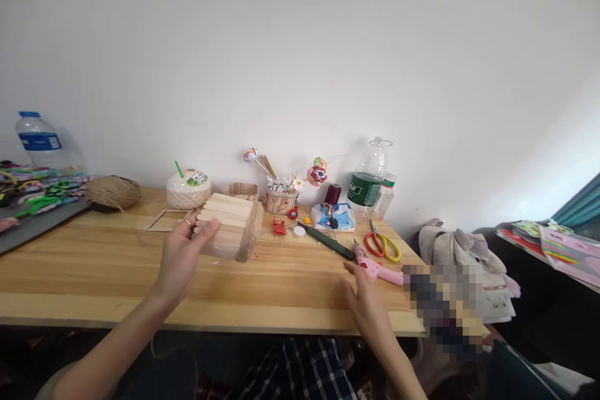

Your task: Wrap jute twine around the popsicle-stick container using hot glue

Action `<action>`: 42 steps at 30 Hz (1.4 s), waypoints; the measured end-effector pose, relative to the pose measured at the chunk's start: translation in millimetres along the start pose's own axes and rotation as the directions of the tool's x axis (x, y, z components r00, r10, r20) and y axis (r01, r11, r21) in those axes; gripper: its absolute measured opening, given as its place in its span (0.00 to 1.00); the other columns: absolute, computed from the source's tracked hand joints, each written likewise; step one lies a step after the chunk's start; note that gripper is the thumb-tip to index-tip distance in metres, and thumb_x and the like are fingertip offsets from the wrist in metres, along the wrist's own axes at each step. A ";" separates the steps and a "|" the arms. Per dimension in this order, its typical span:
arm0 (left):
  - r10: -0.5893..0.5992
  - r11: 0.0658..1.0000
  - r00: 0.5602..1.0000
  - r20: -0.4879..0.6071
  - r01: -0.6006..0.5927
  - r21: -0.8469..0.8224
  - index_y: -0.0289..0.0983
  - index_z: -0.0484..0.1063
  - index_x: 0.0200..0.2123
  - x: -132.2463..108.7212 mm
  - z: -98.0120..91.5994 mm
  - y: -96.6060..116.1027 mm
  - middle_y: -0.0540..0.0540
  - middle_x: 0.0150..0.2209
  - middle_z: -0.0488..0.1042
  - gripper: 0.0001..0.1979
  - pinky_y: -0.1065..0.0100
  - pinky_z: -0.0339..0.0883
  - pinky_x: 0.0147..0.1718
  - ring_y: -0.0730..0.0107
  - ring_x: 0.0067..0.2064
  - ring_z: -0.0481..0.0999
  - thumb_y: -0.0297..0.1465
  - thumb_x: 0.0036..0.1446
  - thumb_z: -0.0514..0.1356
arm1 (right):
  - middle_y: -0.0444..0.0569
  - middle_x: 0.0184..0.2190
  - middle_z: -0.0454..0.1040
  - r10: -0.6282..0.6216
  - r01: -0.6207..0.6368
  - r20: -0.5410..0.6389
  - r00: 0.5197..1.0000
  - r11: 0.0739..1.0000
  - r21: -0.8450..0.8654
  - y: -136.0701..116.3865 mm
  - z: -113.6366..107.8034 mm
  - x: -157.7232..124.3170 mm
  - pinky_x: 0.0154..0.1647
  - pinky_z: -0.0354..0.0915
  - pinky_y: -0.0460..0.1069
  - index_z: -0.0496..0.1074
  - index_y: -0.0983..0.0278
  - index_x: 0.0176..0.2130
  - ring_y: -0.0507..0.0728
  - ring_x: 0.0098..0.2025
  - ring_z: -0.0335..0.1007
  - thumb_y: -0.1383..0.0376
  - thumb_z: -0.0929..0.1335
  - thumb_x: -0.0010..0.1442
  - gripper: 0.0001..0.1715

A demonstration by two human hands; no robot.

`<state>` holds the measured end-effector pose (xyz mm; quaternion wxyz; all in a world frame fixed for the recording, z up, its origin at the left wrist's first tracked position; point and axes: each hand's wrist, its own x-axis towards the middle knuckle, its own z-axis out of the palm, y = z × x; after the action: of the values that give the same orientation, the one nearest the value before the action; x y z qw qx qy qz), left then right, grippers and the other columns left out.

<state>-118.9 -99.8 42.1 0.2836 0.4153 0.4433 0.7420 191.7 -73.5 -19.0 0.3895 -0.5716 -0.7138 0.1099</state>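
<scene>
My left hand [185, 250] is closed around a craft-stick holder [227, 219], tilted on its side above the table. Pale flat sticks form its wall, and twine wraps the end facing right. Over the table's front right, my right hand [363, 297] has its fingers apart and holds nothing. Closest to it lies a pink glue gun [375, 269]; whether the fingertips touch it I cannot tell. Behind that are a dark green pen-like tool [328, 242] and scissors [383, 247] with red and yellow handles.
A twine ball [113, 192] and a wrapped coconut [189, 190] stand at the back left. Along the wall are a decorated pen holder [281, 201], a thread spool [332, 194] and a large bottle [368, 178]. Colourful cords [42, 190] lie far left. The table's front edge [262, 324] is near me.
</scene>
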 end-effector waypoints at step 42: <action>0.155 0.985 0.970 -0.188 -0.167 -0.046 0.35 0.73 0.29 44.1 -72.8 27.8 0.53 0.27 0.72 0.08 0.74 0.59 0.32 0.75 0.30 0.66 0.31 0.44 0.67 | 0.59 0.65 0.49 -0.552 0.667 0.695 0.460 0.732 0.140 -187.8 208.7 46.6 0.65 0.40 0.61 0.50 0.71 0.64 0.62 0.67 0.41 0.44 0.51 0.63 0.43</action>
<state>-205.4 -108.2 63.9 0.1931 0.3709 0.4092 0.8110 -89.7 -31.9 -26.2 0.0588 -0.2191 -0.9672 0.1146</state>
